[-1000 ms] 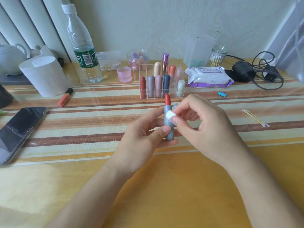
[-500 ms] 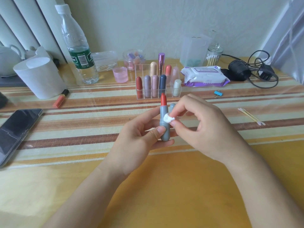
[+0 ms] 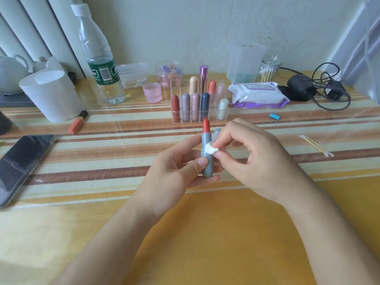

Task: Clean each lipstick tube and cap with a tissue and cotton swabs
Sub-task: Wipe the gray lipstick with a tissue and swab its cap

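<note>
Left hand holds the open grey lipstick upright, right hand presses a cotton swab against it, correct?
No: the head view shows the right hand pressing a white tissue wad, not a swab, against the lipstick held upright by the left hand.

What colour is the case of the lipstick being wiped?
The lipstick case is grey-blue, clearest in the head view.

light: bright, soft daylight | source: far right, where the curtain washes out | shadows: faint | glare: pale sheen at the desk near left corner, reflection on the phone | focus: slightly soft overall | distortion: bottle and blinds lean at left edge
</note>
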